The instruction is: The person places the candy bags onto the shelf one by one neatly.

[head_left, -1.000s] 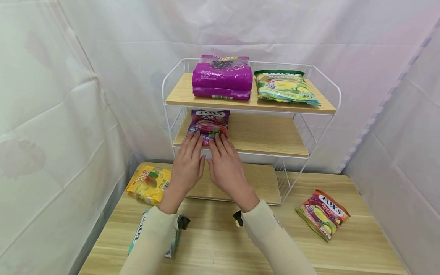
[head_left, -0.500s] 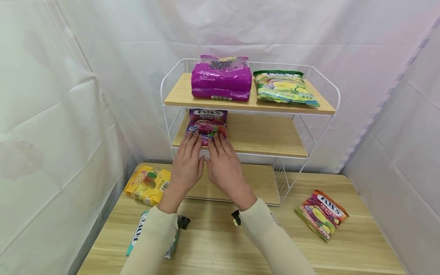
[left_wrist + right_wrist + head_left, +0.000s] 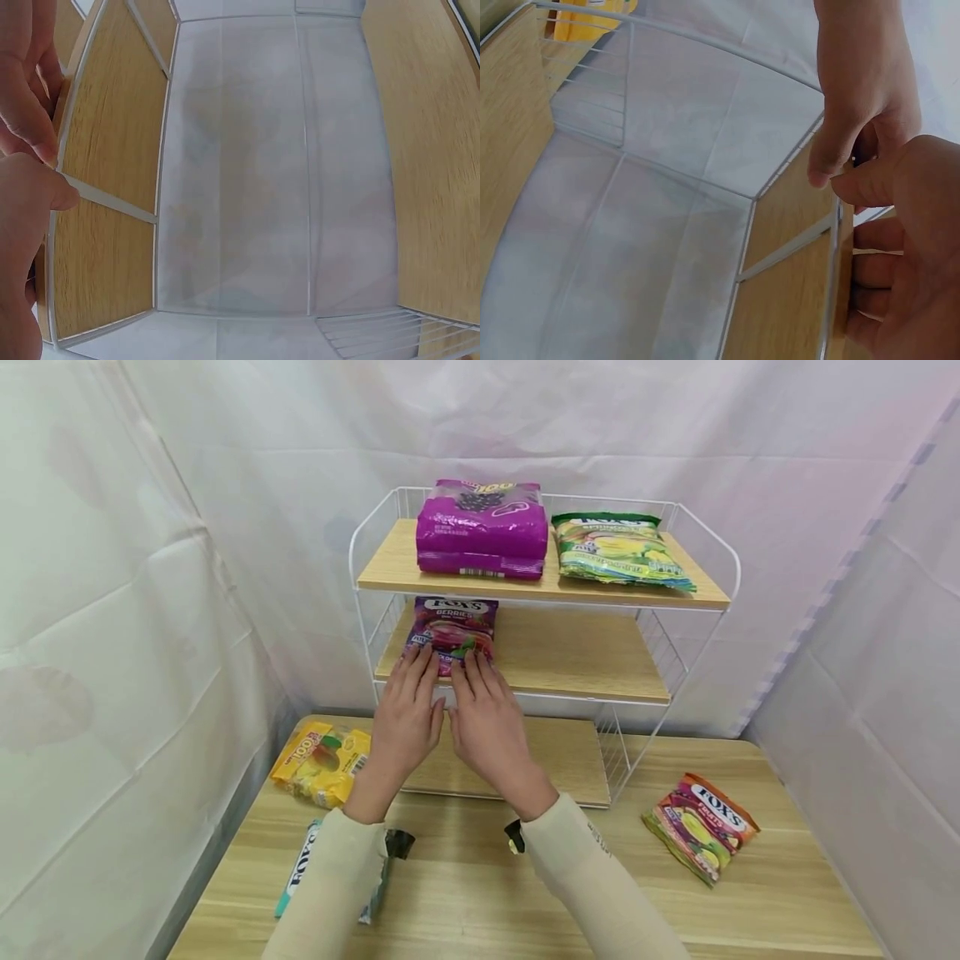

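Note:
On the left of the middle shelf (image 3: 577, 652) lies a purple Fox's Berries candy bag (image 3: 454, 622). My left hand (image 3: 405, 714) has its straight fingers on the bag's near left edge. Beside it my right hand (image 3: 489, 727) lays straight fingers on the near right edge. Both thumbs point inward, close to each other, below the shelf's front edge. In the right wrist view the right hand's curved fingers (image 3: 876, 270) come over the wooden front edge, with the thumb under it. The fingertips hide the bag's lower end in the head view.
A purple bag (image 3: 482, 531) and a green-yellow Fox's bag (image 3: 618, 550) sit on the top shelf (image 3: 555, 583). On the table (image 3: 465, 893) lie a yellow mango candy bag (image 3: 322, 762), a teal Fox's bag (image 3: 302, 868) partly under the left sleeve, and a Fox's Fruits bag (image 3: 702, 827).
The view has shifted very slightly. Both hands stay at the berries bag's near edge, and the bag stays nearly in place on the middle shelf.

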Motion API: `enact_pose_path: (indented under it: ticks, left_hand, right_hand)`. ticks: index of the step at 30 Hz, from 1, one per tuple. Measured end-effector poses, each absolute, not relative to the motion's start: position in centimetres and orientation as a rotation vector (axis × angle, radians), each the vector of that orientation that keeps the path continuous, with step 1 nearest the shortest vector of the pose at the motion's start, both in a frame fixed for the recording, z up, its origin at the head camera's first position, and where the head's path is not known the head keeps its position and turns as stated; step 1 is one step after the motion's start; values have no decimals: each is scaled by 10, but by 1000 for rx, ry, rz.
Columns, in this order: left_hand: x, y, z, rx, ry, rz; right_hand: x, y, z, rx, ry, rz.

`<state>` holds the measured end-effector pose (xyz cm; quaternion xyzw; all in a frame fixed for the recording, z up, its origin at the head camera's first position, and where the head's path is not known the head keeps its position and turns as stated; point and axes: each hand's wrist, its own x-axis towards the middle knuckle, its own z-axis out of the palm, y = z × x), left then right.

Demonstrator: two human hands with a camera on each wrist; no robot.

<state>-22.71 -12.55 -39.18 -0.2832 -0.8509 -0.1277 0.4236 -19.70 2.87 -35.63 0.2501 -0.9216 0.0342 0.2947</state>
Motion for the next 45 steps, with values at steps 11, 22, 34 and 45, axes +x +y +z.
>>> enact_pose_path:
  ticks: [11,22,34,45]
  left_hand:
    - [-218,-129,-397,-694,-2195,-255]
    - [-185,-148,-411,-677,-2196,-278]
    - [-133,-170,-473,-541,-2290,-377]
    - [-74,-185,-538,-161,-2571,-469]
  right_hand:
    - [-198,34,-370,677,-2450,182]
    - [-180,38,-381,806,-2255,384]
    - [-157,28,-419,918,-2299,521]
    - [-133,3,-455,1026,-2561,614]
